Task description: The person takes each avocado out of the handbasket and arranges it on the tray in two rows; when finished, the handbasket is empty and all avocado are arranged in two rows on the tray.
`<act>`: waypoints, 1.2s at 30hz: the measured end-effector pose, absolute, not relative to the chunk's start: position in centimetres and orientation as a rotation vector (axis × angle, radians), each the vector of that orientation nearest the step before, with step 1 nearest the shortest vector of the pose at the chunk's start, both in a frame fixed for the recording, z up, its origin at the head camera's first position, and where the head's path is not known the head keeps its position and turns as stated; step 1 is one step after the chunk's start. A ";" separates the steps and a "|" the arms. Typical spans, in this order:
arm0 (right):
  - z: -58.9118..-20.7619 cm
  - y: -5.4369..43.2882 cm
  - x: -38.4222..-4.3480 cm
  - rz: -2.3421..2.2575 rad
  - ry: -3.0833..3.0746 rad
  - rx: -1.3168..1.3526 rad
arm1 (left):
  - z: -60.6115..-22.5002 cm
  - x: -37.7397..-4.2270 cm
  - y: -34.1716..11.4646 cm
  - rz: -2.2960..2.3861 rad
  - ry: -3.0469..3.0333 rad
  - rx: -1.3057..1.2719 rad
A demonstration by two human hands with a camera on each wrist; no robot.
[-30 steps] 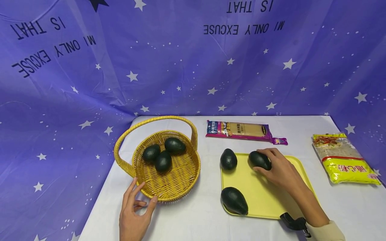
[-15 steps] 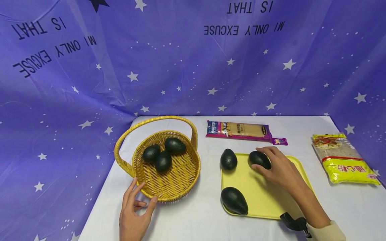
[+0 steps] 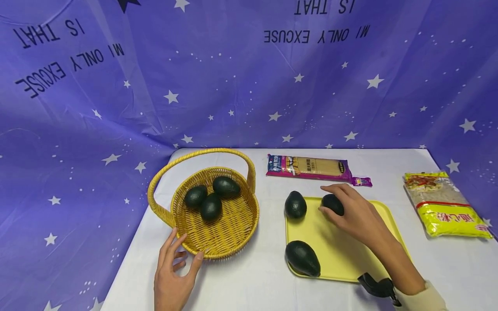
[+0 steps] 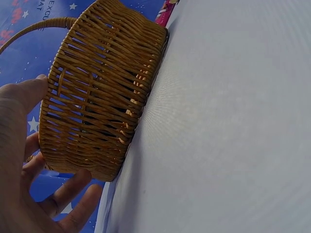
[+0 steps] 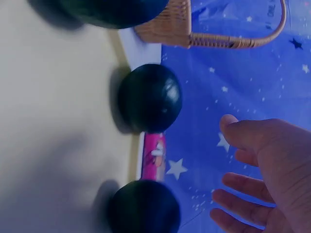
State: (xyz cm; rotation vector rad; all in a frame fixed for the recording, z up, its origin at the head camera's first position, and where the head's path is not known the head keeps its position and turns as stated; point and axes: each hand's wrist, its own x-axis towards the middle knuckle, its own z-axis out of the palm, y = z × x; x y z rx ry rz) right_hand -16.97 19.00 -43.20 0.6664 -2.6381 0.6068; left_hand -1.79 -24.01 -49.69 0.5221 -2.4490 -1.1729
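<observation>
My left hand (image 3: 174, 276) touches the near left rim of the yellow wicker basket (image 3: 233, 242), its fingers spread and relaxed. In the left wrist view the thumb (image 4: 36, 90) rests against the basket's rim (image 4: 51, 77). Inside the basket lie three dark green avocados (image 3: 211, 207). My right hand (image 3: 359, 216) hovers over an avocado (image 3: 333, 204) at the back of the yellow tray (image 3: 342, 263), partly hiding it. The right wrist view shows the right hand's fingers apart from that avocado (image 5: 145, 208). Two more avocados sit along the tray's left side, one at the back (image 3: 295, 204), another in front (image 3: 302, 258).
A purple pack of noodles (image 3: 311, 167) lies behind the tray. To the right lies a yellow bag of pasta (image 3: 445, 205). The table has a white cloth (image 3: 268, 289), and a purple starry curtain (image 3: 249, 86) hangs behind it.
My right hand has lifted slightly off the back avocado and shifted a little left, its fingers coming away. The left hand and basket have stayed in place.
</observation>
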 end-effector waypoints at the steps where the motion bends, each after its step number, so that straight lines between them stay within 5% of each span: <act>1: -42.9 18.7 -16.9 0.600 -2.631 0.679 | -49.6 -1.8 -24.0 -1.172 -2.451 0.523; 36: -39.5 13.0 -16.0 0.533 -2.487 0.965 | -49.7 -1.8 -24.1 -1.166 -2.457 0.522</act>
